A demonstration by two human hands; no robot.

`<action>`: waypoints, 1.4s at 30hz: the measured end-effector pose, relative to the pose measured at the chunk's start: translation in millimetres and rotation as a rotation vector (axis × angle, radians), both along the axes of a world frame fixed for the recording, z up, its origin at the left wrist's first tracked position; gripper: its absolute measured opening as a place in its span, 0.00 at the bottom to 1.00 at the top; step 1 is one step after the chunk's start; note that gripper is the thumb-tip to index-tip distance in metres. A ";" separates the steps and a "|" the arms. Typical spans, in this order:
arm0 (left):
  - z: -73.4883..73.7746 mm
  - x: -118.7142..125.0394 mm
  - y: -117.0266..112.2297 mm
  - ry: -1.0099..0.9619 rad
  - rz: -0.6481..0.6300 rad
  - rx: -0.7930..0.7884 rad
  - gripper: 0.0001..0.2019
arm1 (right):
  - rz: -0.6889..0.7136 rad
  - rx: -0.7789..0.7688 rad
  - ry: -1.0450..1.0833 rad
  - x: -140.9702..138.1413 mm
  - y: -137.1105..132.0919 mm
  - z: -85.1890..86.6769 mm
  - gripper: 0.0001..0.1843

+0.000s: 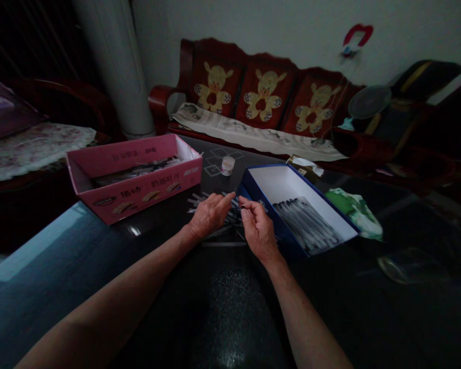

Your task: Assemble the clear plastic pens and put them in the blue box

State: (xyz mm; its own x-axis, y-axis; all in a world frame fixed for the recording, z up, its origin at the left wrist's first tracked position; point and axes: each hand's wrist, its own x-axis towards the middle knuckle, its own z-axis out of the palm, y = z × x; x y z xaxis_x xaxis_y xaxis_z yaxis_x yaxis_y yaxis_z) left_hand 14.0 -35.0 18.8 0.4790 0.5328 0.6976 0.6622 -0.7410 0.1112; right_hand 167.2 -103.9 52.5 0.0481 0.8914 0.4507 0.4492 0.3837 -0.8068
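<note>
My left hand [208, 215] and my right hand [256, 226] meet over a dark glossy table [223, 307]. Both pinch a thin pen-like part [236, 199] between thumb and fingertips, above a loose pile of pens [215, 205] lying on the table. Just right of my right hand stands a blue box [253, 187] with a white inside; a row of finished pens [305, 225] lies in it. A pink cardboard box [138, 192] holding more pen parts sits to the left of my left hand.
A small white pot [227, 165] stands behind the pens. A green and white cloth [355, 210] lies right of the blue box. A red wooden bench [261, 92] with bear cushions and newspaper [253, 134] lines the wall. A fan [369, 101] stands at the right.
</note>
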 end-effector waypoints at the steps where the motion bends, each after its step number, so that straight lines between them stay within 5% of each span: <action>1: 0.0 0.3 -0.2 -0.010 -0.007 0.005 0.17 | 0.020 -0.013 -0.011 -2.0 -0.2 -2.2 0.11; 5: 0.1 1.5 -0.8 -0.062 -0.033 0.015 0.15 | 0.056 -0.025 0.012 -1.5 3.2 -10.8 0.10; 12: -0.6 1.1 -1.6 -0.027 -0.104 0.005 0.12 | -0.147 -0.058 0.093 10.6 14.2 -24.5 0.11; 42: 2.3 2.6 -3.1 0.024 -0.215 -0.099 0.13 | -0.038 -0.147 0.113 15.4 18.1 -26.7 0.12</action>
State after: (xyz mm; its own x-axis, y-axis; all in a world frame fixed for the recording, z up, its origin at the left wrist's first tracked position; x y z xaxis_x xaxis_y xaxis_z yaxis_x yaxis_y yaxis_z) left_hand 16.5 -38.1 21.1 0.6044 0.4822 0.6342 0.4941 -0.8513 0.1764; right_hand 182.6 -85.7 25.8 0.1255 0.9440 0.3051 0.3642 0.2423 -0.8993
